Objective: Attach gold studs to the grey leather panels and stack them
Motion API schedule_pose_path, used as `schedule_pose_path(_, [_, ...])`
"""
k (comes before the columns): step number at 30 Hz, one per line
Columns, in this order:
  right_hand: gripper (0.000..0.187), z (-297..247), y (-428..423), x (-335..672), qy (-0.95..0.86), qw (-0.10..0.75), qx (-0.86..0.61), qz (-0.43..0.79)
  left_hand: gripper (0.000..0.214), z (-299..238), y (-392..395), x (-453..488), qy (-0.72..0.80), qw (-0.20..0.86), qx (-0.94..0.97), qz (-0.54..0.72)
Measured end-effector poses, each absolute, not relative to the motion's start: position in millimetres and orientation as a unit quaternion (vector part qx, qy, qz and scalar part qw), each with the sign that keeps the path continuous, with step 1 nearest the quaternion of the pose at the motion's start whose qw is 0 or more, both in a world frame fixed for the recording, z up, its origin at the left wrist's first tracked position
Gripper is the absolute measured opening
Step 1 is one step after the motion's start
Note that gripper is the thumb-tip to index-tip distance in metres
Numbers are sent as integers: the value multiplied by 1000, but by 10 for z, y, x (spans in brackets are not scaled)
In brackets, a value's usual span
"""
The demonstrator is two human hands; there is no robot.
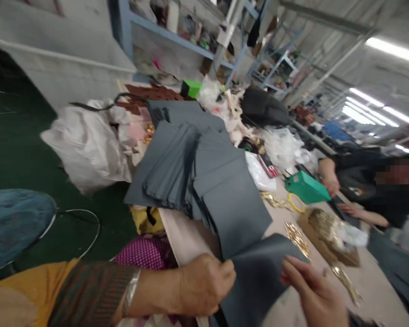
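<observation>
My left hand (204, 286) is closed in a grip on the edge of a dark grey fabric piece (259, 281) at the bottom of the view. My right hand (313, 295) touches the same piece from the right with fingers bent; motion blur smears them. Just above lies a fanned stack of several similar grey fabric pieces (204, 177) spread along the pale table (184, 231). Gold metal fittings (297, 238) lie on the table beside my right hand.
A green box (306, 187) and a yellow ring (295, 203) sit at the right, where another person's hands (330, 184) work. A white plastic sack (88, 145) hangs off the table's left side. Blue shelving (177, 36) stands behind, with brown pieces and clutter.
</observation>
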State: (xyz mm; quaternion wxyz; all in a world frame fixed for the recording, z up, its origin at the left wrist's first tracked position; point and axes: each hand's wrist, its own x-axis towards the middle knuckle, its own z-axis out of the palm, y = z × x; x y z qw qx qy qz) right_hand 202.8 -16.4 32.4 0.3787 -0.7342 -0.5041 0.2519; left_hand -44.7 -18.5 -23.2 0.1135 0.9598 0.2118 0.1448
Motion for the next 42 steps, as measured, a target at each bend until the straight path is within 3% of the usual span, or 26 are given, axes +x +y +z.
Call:
schedule_pose_path(4, [33,91,-416,1635,-511,292,-701,403,35,-237,-158,-463,223,143,954,141])
schedule_pose_path(12, [19,79,-251,1398,-591,164,-675,410,34,-275,-184,-478,215,139,957,136])
schedule_pose_path(32, [17,226,-61,1321,-596,69,-687,410,19,-316,-171,-461,210,128,955,167])
schedule_pose_path(42, [6,106,43,1386,-514,53,-736,437,20,-310,-147,-466,213,165,949,165])
